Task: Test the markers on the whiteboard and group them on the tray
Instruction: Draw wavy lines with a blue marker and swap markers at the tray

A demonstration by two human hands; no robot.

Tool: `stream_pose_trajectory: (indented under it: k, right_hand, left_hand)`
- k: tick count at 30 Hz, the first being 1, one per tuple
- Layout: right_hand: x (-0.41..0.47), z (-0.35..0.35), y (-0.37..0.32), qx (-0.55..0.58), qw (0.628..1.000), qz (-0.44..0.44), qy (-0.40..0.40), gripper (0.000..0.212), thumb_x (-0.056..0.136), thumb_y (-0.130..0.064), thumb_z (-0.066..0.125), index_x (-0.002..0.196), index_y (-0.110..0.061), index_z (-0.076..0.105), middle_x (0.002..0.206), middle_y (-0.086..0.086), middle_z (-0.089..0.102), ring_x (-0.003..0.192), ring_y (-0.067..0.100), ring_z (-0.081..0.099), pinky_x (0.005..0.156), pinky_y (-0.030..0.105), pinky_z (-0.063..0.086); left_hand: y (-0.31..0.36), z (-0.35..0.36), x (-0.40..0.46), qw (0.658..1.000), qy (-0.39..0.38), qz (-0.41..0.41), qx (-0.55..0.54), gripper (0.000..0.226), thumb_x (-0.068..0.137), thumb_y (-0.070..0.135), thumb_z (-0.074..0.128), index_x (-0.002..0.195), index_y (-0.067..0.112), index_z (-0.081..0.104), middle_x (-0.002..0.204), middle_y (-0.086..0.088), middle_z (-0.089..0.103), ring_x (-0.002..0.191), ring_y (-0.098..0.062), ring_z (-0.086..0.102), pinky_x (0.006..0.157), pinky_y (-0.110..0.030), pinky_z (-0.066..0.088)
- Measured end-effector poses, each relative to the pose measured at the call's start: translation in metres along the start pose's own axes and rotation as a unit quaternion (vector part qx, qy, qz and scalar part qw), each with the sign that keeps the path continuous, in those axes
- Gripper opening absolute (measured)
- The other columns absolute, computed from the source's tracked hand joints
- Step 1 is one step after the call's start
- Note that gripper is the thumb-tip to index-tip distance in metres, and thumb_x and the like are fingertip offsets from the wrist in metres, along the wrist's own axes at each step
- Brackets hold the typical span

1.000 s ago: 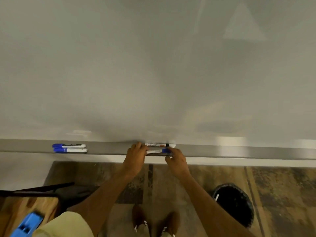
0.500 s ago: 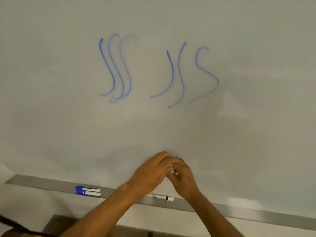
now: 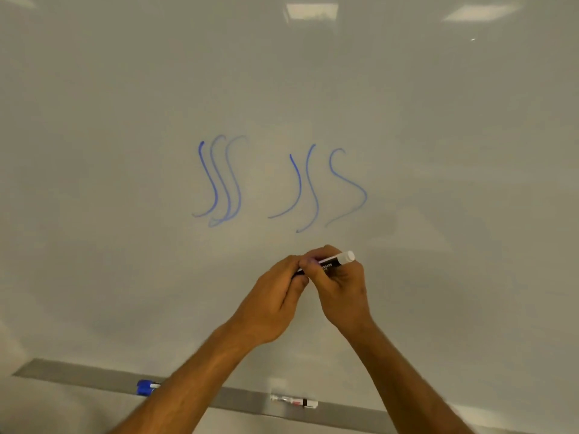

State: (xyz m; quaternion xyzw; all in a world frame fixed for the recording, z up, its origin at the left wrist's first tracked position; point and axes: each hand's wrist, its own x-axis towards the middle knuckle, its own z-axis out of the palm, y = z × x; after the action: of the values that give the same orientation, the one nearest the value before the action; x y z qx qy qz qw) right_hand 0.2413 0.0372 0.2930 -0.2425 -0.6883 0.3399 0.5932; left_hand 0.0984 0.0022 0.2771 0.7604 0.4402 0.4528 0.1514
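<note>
Both hands meet in front of the whiteboard [image 3: 125, 151], below its blue squiggles [image 3: 219, 183]. My right hand [image 3: 341, 286] grips the white and black barrel of a marker [image 3: 336, 261], whose white end points up to the right. My left hand [image 3: 275, 296] pinches the marker's other end, which its fingers hide. On the grey tray [image 3: 238, 400] under the board lie two blue-capped markers [image 3: 145, 386], partly behind my left forearm, and one white marker with a black band [image 3: 294, 400].
Two groups of blue wavy lines mark the middle of the board. Ceiling lights reflect at its top [image 3: 311, 10]. The tray runs along the bottom edge from left to right.
The hands took a marker from the tray and raised it in front of the board. The view tilted up from the floor, so the blue lines now show.
</note>
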Motion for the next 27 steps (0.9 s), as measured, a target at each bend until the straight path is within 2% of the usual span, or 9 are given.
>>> stream_pose_trajectory:
  k: [3,6,8,12,15,18,20,23,27]
  right_hand:
    - [-0.001,0.0,-0.008,0.03,0.999,0.032,-0.016,0.018,0.095,-0.012,0.057,0.078,-0.011,0.065,0.06,-0.002,0.063,0.054,0.007,0.057,0.052,0.02,0.044]
    - [0.0,0.0,-0.016,0.066,0.997,0.03,-0.015,0.026,0.094,-0.019,0.053,0.076,-0.002,0.061,0.054,-0.004,0.059,0.049,0.004,0.052,0.049,0.016,0.04]
    - [0.0,0.004,-0.022,0.065,0.998,0.003,-0.024,0.026,0.091,-0.026,0.053,0.075,-0.007,0.062,0.056,-0.006,0.061,0.05,0.005,0.055,0.05,0.015,0.042]
    - [0.004,0.013,-0.035,0.021,0.999,-0.03,0.036,0.015,0.087,-0.031,0.055,0.079,-0.024,0.066,0.069,-0.003,0.067,0.058,0.012,0.064,0.051,0.02,0.046]
    - [0.024,0.016,-0.047,-0.008,0.993,-0.044,0.107,0.008,0.086,-0.024,0.062,0.087,-0.025,0.069,0.077,0.005,0.069,0.065,0.03,0.066,0.048,0.038,0.048]
    - [0.051,0.024,-0.058,-0.067,0.979,-0.105,0.161,0.01,0.086,-0.012,0.065,0.091,-0.017,0.072,0.077,0.003,0.069,0.063,0.027,0.062,0.053,0.038,0.048]
    - [0.07,0.038,-0.061,-0.13,0.964,-0.151,0.177,0.013,0.087,-0.01,0.066,0.096,-0.013,0.074,0.075,0.0,0.07,0.06,0.018,0.06,0.053,0.029,0.047]
    - [0.092,0.063,-0.056,-0.192,0.946,-0.179,0.192,0.018,0.088,-0.013,0.067,0.104,-0.011,0.074,0.087,0.0,0.074,0.063,0.007,0.06,0.061,0.02,0.046]
    - [0.104,0.091,-0.04,-0.266,0.922,-0.199,0.201,0.021,0.091,-0.012,0.067,0.111,-0.01,0.073,0.102,-0.001,0.074,0.085,0.006,0.066,0.076,0.018,0.049]
  left_hand:
    - [0.002,-0.003,0.001,0.997,-0.002,0.004,0.075,0.037,0.106,0.043,0.029,0.119,0.02,0.056,0.105,0.003,0.065,0.094,-0.017,0.064,0.081,-0.042,0.053]
    - [0.008,-0.011,0.002,0.99,0.034,0.028,0.132,0.033,0.102,0.051,0.033,0.1,0.026,0.055,0.077,0.007,0.064,0.066,-0.013,0.059,0.06,-0.039,0.049]
    - [0.009,-0.022,-0.001,0.99,0.033,0.034,0.132,0.034,0.098,0.056,0.039,0.103,0.028,0.058,0.068,0.009,0.06,0.061,-0.012,0.057,0.057,-0.036,0.048]
    - [-0.004,-0.069,0.009,0.984,0.043,0.03,0.168,0.035,0.09,0.061,0.051,0.119,0.041,0.052,0.069,0.012,0.052,0.062,-0.006,0.051,0.057,-0.014,0.037]
    - [-0.019,-0.123,0.037,0.957,0.192,0.088,0.201,0.025,0.098,0.021,0.051,0.122,0.026,0.059,0.086,0.013,0.062,0.074,0.003,0.057,0.07,-0.015,0.043]
    - [-0.035,-0.178,0.069,0.904,0.301,0.156,0.261,0.038,0.093,-0.01,0.044,0.121,0.007,0.063,0.109,-0.006,0.068,0.097,-0.022,0.062,0.087,-0.022,0.044]
    - [-0.049,-0.212,0.089,0.88,0.322,0.188,0.295,0.039,0.094,-0.011,0.042,0.126,0.001,0.06,0.128,-0.015,0.061,0.112,-0.033,0.057,0.101,-0.022,0.039]
    - [-0.076,-0.245,0.104,0.873,0.311,0.203,0.317,0.042,0.099,-0.006,0.038,0.14,-0.001,0.049,0.153,-0.023,0.037,0.142,-0.037,0.035,0.118,-0.044,0.03]
    - [-0.105,-0.253,0.108,0.886,0.27,0.197,0.32,0.048,0.101,-0.004,0.034,0.149,0.002,0.036,0.16,-0.024,0.021,0.151,-0.037,0.014,0.121,-0.056,0.015]
